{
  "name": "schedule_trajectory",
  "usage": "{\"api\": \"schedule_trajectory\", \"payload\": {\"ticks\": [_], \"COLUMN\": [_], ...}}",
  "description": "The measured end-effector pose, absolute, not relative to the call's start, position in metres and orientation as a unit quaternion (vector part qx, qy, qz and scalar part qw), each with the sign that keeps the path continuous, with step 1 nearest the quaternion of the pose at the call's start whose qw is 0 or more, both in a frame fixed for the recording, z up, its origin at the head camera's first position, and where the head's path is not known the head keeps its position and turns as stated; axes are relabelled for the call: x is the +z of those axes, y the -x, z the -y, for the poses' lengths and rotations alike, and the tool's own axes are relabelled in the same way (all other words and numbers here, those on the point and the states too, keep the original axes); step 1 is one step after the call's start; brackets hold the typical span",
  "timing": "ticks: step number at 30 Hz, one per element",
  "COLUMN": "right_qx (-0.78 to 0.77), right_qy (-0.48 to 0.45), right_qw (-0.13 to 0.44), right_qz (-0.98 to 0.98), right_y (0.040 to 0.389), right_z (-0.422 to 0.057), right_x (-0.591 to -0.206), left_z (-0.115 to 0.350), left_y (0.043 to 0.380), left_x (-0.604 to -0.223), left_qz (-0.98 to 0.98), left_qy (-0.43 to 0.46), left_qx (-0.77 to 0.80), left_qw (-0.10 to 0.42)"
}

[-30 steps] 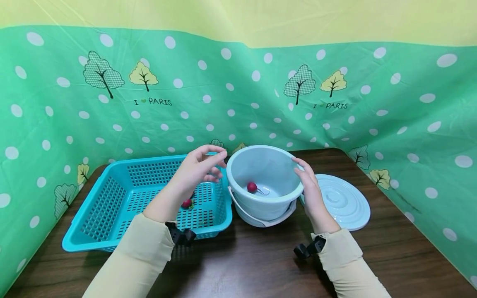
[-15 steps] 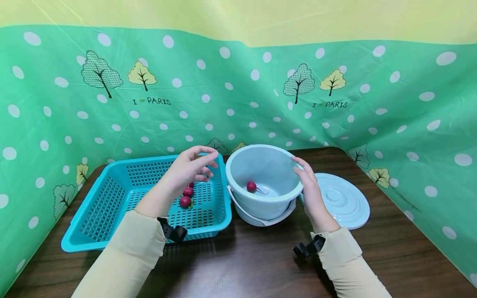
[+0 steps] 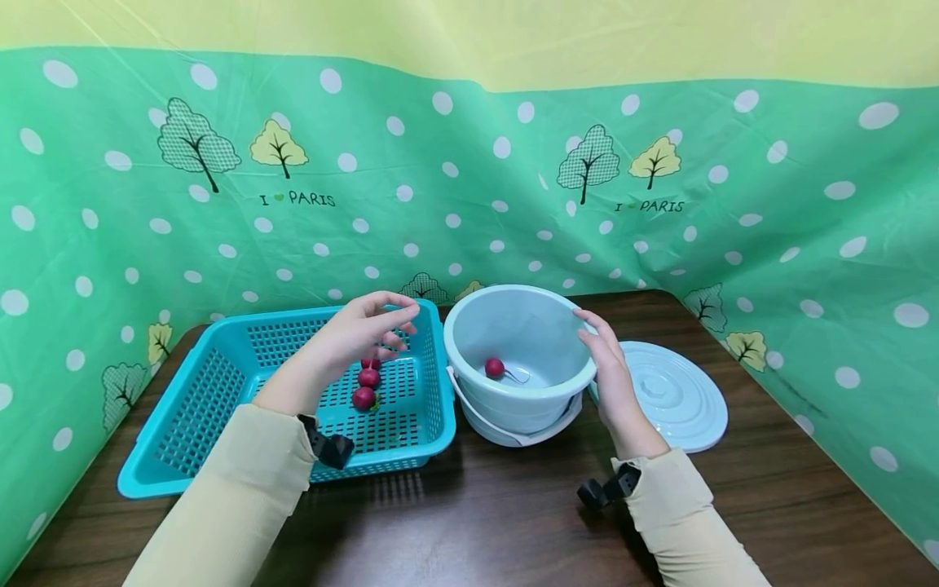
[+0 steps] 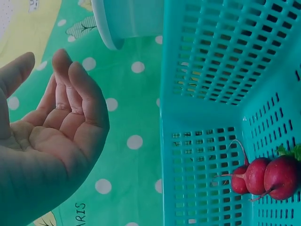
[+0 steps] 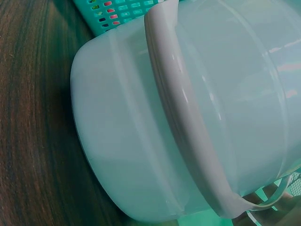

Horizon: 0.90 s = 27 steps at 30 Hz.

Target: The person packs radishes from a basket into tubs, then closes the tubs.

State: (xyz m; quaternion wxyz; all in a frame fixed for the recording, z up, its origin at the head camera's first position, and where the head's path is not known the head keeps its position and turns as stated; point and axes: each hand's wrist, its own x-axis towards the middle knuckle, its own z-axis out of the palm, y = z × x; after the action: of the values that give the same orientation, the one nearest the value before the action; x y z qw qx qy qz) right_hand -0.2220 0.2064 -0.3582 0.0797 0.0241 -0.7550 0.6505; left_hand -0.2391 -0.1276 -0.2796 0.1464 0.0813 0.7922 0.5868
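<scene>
My left hand (image 3: 367, 334) hovers above the right part of the blue-green plastic basket (image 3: 438, 432), fingers loosely curved and holding nothing. Below it, 3 red radishes (image 3: 363, 398) lie in a row on the basket floor; the left wrist view shows these radishes (image 4: 280, 179) with thin roots and a bit of green leaf. A pale blue bucket (image 3: 513, 409) stands upright right of the basket, with one radish (image 3: 495, 368) at its bottom. My right hand (image 3: 616, 375) holds the bucket's right rim; its fingers are partly hidden behind the bucket in the right wrist view.
The pale blue lid (image 3: 678, 395) lies flat on the dark wooden table (image 3: 499, 522), right of the bucket. The bucket's handle (image 3: 524, 440) hangs down in front. A green dotted cloth (image 3: 425, 163) hangs behind and around the table.
My left hand has drawn back left from beside the bucket to over the basket, uncovering the radishes there. The right hand and bucket stay put.
</scene>
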Motion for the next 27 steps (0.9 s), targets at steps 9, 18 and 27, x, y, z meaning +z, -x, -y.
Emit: {"api": "schedule_trajectory", "payload": {"ticks": [9, 18, 27], "right_qx": [0.652, 0.653, 0.652], "right_qy": [-0.018, -0.019, -0.019], "right_qw": [0.079, 0.078, 0.075], "right_qz": [0.754, 0.753, 0.754], "right_y": [0.222, 0.222, 0.222], "right_z": [-0.207, -0.207, -0.206], "right_x": [-0.358, -0.358, -0.357], "left_z": [0.134, 0.14, 0.143], "left_y": [0.244, 0.249, 0.252], "left_x": [-0.281, -0.284, -0.286], "left_qz": [-0.786, -0.791, -0.801], "left_qy": [-0.088, -0.091, -0.095], "left_qx": [0.589, 0.578, 0.561], "left_qw": [0.164, 0.178, 0.187]}}
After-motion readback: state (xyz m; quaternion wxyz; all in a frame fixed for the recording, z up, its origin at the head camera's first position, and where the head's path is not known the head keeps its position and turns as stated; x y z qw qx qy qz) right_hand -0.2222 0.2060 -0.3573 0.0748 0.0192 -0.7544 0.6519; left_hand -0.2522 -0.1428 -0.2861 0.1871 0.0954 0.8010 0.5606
